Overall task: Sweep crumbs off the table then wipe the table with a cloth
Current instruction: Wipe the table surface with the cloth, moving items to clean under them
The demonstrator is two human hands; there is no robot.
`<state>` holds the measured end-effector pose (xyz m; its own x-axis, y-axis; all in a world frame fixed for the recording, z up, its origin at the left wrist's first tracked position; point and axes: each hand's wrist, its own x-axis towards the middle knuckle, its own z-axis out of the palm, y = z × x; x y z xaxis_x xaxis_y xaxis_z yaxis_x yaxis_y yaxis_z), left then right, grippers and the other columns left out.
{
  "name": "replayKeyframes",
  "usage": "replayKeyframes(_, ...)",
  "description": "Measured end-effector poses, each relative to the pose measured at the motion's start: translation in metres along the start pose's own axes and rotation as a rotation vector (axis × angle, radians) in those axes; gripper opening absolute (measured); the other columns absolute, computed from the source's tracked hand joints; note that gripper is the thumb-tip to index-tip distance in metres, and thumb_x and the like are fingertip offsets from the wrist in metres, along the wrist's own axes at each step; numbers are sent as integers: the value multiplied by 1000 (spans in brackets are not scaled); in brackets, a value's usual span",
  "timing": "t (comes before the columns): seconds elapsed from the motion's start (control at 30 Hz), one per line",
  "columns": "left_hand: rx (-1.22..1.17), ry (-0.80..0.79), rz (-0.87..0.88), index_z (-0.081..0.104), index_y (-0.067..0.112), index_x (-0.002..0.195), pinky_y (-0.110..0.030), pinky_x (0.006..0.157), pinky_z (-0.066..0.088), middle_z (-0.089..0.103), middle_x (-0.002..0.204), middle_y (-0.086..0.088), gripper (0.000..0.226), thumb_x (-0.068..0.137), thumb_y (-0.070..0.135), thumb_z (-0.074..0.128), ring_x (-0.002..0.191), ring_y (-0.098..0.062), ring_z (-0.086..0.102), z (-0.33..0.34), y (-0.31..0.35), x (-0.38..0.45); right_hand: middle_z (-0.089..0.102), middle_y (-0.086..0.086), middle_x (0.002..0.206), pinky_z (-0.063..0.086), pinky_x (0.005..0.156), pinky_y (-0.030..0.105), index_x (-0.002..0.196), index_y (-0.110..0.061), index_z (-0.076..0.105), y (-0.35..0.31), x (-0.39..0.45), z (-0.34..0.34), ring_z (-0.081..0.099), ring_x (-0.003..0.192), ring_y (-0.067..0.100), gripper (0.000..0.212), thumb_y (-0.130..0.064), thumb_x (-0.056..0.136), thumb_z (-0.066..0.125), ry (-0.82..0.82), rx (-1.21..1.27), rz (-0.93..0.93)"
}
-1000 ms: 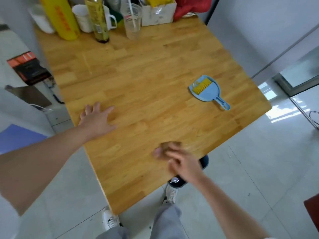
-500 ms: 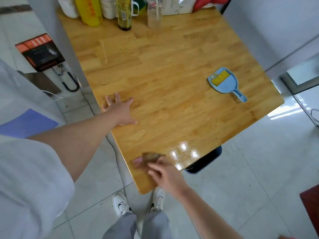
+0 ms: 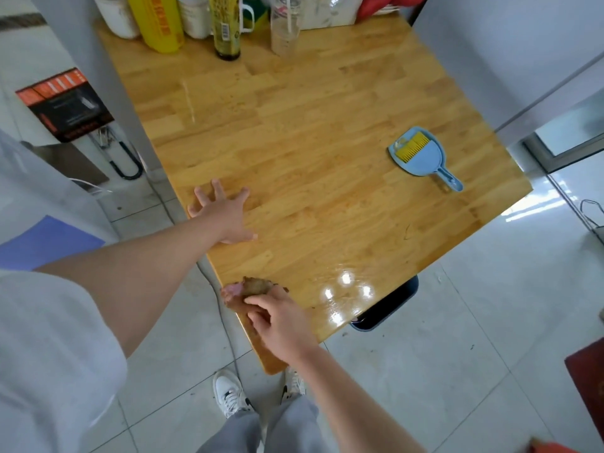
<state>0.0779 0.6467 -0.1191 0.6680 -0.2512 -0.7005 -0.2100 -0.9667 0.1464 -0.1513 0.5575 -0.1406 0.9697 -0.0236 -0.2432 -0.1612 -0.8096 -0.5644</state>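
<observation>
The wooden table (image 3: 313, 132) fills the middle of the view. My right hand (image 3: 281, 322) grips a brownish-pink cloth (image 3: 251, 286) at the table's near left edge, close to the near corner. Most of the cloth is hidden under my fingers. My left hand (image 3: 222, 212) lies flat with spread fingers on the table's left edge, farther up. A small blue dustpan with a yellow brush (image 3: 421, 155) lies near the right edge, apart from both hands. A wet shiny patch (image 3: 346, 286) shows just right of the cloth.
Bottles, cups and a yellow container (image 3: 157, 21) crowd the table's far edge. A dark bin (image 3: 389, 308) stands on the floor under the near right edge. A black and orange box (image 3: 65, 103) sits to the left. My shoes (image 3: 228, 393) are below the near corner.
My right hand has dragged the cloth toward the near left edge of the table. My left hand stays flat on the left edge. The camera has shifted, bringing the table's near corner lower.
</observation>
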Motion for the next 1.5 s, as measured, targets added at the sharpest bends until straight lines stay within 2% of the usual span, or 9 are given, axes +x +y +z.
replayKeyframes(0.27,58,-53,4,-6,30,158,-70,113,23,-28,158,-25,114,80,59,73,143,-61,-10,-12,10,0,68,2,102,61,67,47,101,-41,57,169,14,-121,70,74,30,21,-31,86,48,636,109,832)
replayKeyframes(0.57,109,-67,-7,-7,24,157,-67,110,33,-22,157,-31,118,79,60,74,142,-63,-4,-17,16,8,57,-5,121,53,69,19,122,-31,66,73,38,-65,60,79,5,28,-25,96,61,9,2,-64)
replayKeyframes(0.7,99,-57,-2,-2,25,155,-68,110,32,-24,156,-32,112,80,58,74,142,-64,-7,-14,12,11,71,3,93,61,65,42,106,-44,66,179,59,-153,70,70,24,33,-15,95,55,575,285,585)
replayKeyframes(0.8,88,-57,-5,0,27,154,-68,110,31,-25,157,-30,110,79,57,75,142,-62,-9,-14,13,14,61,10,121,53,92,44,119,-26,64,184,84,-157,64,99,31,26,-20,98,50,772,228,996)
replayKeyframes(1.0,132,-72,-22,1,22,153,-65,109,35,-21,157,-32,111,78,59,75,142,-63,-6,-17,16,12,58,0,128,59,70,29,122,-34,58,80,106,-83,64,85,13,30,-28,95,47,-41,-41,-31)
replayKeyframes(1.07,146,-77,-15,3,20,153,-63,107,38,-13,157,-34,116,74,61,77,143,-61,-4,-21,18,13,57,-4,130,60,74,30,123,-29,61,97,107,-106,66,88,13,29,-23,96,56,-108,-18,-78)
replayKeyframes(1.2,167,-91,-19,4,21,151,-61,104,43,-3,154,-35,120,69,62,81,143,-61,-2,-26,21,18,70,2,96,62,58,37,120,-29,56,181,118,-185,71,64,17,24,-15,100,53,418,361,686)
replayKeyframes(1.3,175,-81,-5,2,20,152,-64,107,39,-3,153,-36,118,72,61,79,142,-62,-3,-25,21,15,62,10,121,58,83,44,124,-25,55,186,129,-184,68,96,32,26,-21,99,50,667,196,1110)
replayKeyframes(1.5,239,-92,48,1,19,155,-64,107,37,-5,155,-36,111,80,61,71,142,-62,-2,-25,17,12,56,0,133,56,77,32,122,-27,63,44,159,-72,61,104,21,32,-24,90,60,53,-91,17)
